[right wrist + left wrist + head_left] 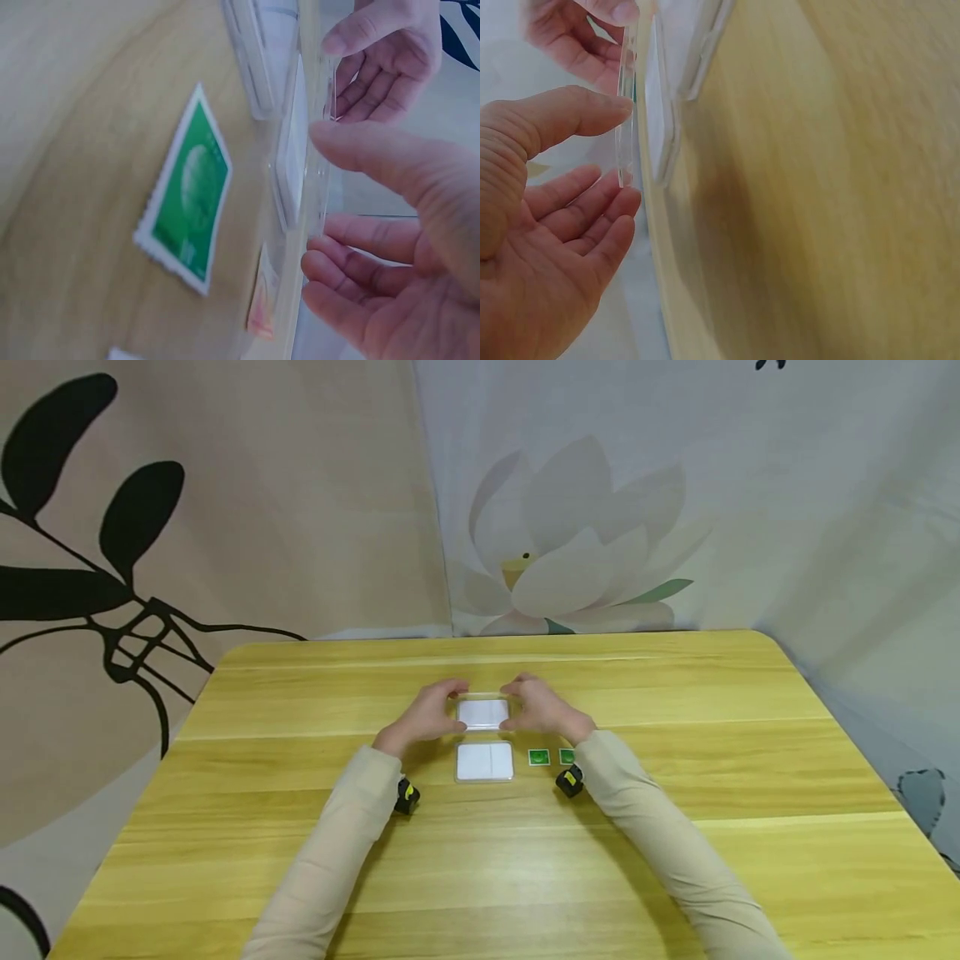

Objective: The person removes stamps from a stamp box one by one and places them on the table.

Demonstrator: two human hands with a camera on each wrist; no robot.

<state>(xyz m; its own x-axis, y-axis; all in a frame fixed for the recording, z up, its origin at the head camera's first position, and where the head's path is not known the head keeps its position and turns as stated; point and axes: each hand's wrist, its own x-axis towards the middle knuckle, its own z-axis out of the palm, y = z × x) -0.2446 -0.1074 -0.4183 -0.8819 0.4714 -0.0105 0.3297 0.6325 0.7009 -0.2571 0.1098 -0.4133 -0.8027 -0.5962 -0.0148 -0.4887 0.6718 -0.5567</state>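
Observation:
My left hand (pixel 426 713) and right hand (pixel 546 707) pinch opposite ends of a clear plastic cover (pixel 627 139) between thumb and fingers. The cover shows edge-on in both wrist views, held level and apart from the tabletop. Below it lies a flat clear case with a white inside (pixel 483 715), which the cover overlaps in the head view. A second such case (pixel 484 762), its white face split by a thin line, lies nearer on the table. Two green stamps (pixel 538 757) lie to its right, one partly hidden by my right wrist.
The light wooden table (pixel 480 877) ends at a curtain (pixel 360 510) printed with leaves and a lotus. An orange-toned stamp (pixel 262 296) lies near the back case in the right wrist view. Black wrist cameras (pixel 571 781) hang under both sleeves.

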